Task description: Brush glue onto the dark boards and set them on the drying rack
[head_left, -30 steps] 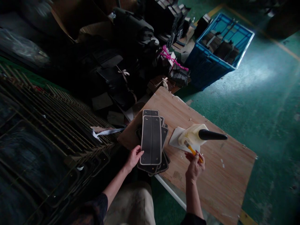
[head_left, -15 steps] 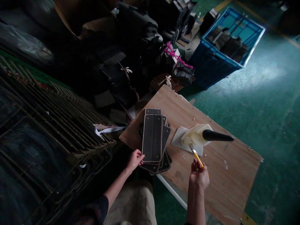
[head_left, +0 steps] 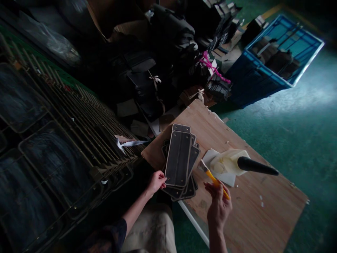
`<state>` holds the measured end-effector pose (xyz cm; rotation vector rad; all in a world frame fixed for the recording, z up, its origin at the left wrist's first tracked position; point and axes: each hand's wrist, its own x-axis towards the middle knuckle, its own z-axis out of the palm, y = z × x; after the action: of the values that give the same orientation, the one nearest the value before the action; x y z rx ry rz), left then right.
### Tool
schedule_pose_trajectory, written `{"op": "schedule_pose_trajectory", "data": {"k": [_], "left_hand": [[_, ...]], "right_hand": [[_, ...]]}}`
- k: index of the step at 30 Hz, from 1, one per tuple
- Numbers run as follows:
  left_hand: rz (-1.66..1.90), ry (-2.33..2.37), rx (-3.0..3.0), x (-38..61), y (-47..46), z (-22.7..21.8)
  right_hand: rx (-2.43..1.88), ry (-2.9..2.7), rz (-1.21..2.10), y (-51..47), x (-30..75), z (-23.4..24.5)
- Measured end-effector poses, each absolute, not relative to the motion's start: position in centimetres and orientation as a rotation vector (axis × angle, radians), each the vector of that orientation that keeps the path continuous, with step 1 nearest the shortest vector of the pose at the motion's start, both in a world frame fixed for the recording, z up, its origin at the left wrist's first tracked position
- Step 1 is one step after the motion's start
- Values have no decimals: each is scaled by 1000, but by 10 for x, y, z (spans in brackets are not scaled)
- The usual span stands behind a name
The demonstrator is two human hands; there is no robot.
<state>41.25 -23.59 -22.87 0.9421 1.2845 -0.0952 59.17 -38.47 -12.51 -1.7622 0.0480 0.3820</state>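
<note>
A stack of dark rectangular panels [head_left: 179, 160] with pale edges lies on a wooden board [head_left: 237, 211]. My left hand [head_left: 156, 182] pinches the near left corner of the top panel. My right hand [head_left: 218, 203] is closed round a small brush with a yellow handle [head_left: 214, 179]; its bristle end hangs between the panels and a pale glue pot [head_left: 228, 162]. The pot rests on a white sheet and has a long black handle [head_left: 258, 167] pointing right.
A slatted rack [head_left: 65, 133] holding dark panels fills the left side. Bundles of dark material tied with pink and white ribbon [head_left: 210, 68] pile up behind the board. A blue crate [head_left: 273, 56] of dark pieces stands on the green floor at upper right.
My right hand has drawn the brush out of the glue pot and carried it leftward toward the panels. The view has shifted a little. My left hand stays on the stack's corner.
</note>
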Motion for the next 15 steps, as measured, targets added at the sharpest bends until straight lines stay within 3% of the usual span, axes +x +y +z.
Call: {"op": "schedule_pose_trajectory", "data": {"k": [4, 8, 15], "left_hand": [[-106, 1292, 963, 410, -236, -233], [-117, 1307, 975, 408, -237, -235], [-87, 1321, 920, 407, -241, -243]], "right_hand": [[-1980, -552, 537, -323, 609, -133], [-2115, -1020, 456, -283, 638, -150], [-2168, -1405, 351, -246, 663, -162]]}}
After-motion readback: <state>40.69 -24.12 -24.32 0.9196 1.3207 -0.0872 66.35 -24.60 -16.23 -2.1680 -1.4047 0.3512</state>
